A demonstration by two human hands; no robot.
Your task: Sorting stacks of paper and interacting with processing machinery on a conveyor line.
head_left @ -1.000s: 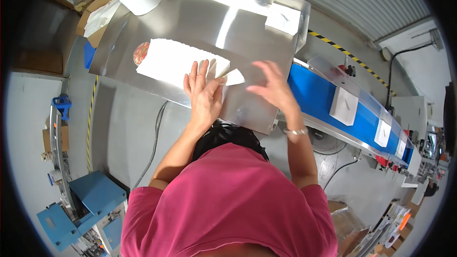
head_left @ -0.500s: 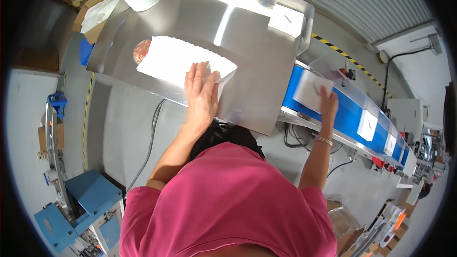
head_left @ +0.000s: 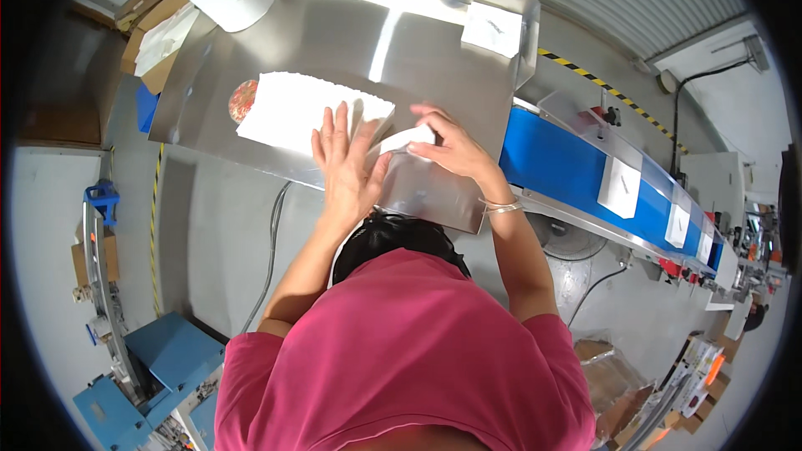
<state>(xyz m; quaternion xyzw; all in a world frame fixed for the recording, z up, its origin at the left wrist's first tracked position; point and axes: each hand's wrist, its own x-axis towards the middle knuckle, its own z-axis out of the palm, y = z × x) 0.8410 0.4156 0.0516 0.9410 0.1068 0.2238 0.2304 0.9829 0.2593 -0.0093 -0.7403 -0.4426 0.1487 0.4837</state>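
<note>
White stack is laid out fanned on steel table, pressed by left hand, fingers spread, not closed. End piece is pinched between thumb and fingers of right hand. Stack best kept lightly pressed, piece best drawn off singly, uncreased.

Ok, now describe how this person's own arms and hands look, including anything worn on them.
The left sleeve and right sleeve are short, plain magenta-pink fabric, leaving the forearms bare. The left hand and right hand are ungloved. A thin, silvery bracelet, seemingly of several bands, circles the right wrist; nothing shows on the left.
</note>
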